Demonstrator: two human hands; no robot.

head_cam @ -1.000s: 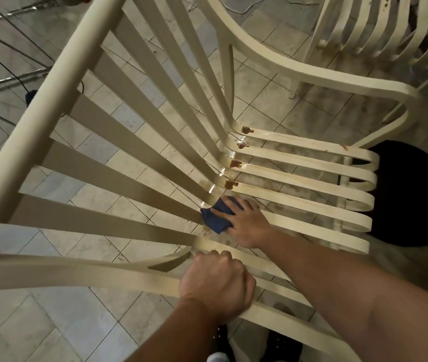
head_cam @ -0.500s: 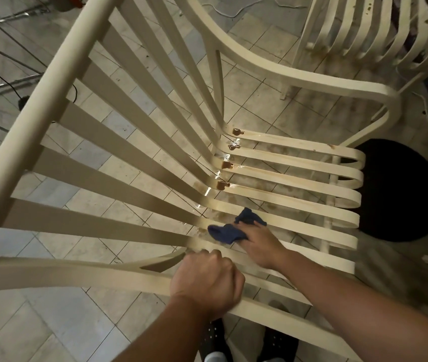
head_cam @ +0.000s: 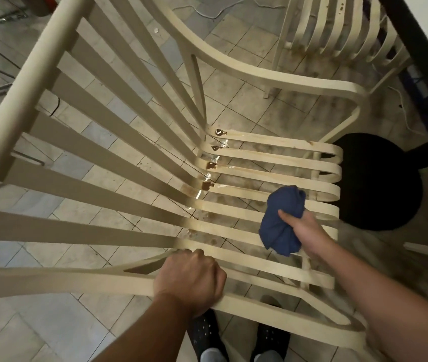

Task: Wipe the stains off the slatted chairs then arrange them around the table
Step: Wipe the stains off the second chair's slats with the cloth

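I had the left hand (head_cam: 190,280) wrapped tight around the near armrest of the cream slatted chair (head_cam: 260,212), fingers fully curled over it. My right hand (head_cam: 305,232) was closed on a bunched blue cloth (head_cam: 282,220), held over the seat slats near their front ends. Brown stains (head_cam: 209,185) sat at the back of the seat where the slats bend upward. A second slatted chair (head_cam: 338,30) stood beyond, on the tiled floor (head_cam: 38,333).

We see both forearms bare, with no sleeves, watch or rings. Below the left hand (head_cam: 190,282), our dark speckled shoes (head_cam: 205,333) meet pale grey trouser cuffs (head_cam: 213,356).
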